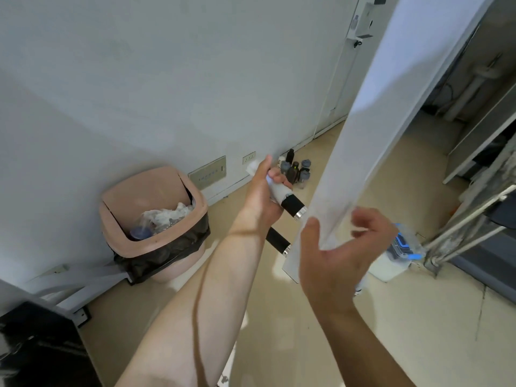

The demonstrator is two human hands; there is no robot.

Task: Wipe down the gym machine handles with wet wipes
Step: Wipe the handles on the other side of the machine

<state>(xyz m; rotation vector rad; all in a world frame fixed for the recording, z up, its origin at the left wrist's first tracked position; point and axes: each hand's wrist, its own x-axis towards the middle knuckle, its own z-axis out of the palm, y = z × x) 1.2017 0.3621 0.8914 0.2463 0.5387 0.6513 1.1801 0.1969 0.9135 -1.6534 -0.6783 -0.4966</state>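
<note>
Leftmost, a pink plastic swing-top trash bin (125,241) lined with a black bag stands against the pale wall (139,79), with crumpled white tissue and plastic inside it. Just right of it, the left hand (264,195) is wrapped around a white wet wipe (276,191), which is pressed around the upper black foam machine handle (293,206); a tuft of the wipe sticks out above the thumb. That handle ends in a shiny metal cap where it meets a tall white upright post (377,121) of the machine. A second black foam handle (277,240) sits just below the first, partly hidden by the left forearm, and is bare. Behind the left hand, a cluster of small dark and grey bottles (296,169) stands on the beige floor (418,331) near the wall. Further right, the right hand (339,254) hovers in front of the post with fingers spread and curled loosely, holding nothing; it is somewhat blurred. Beyond it, a clear plastic container with blue clips (405,244) rests on the floor beside grey metal framework (469,219).
</note>
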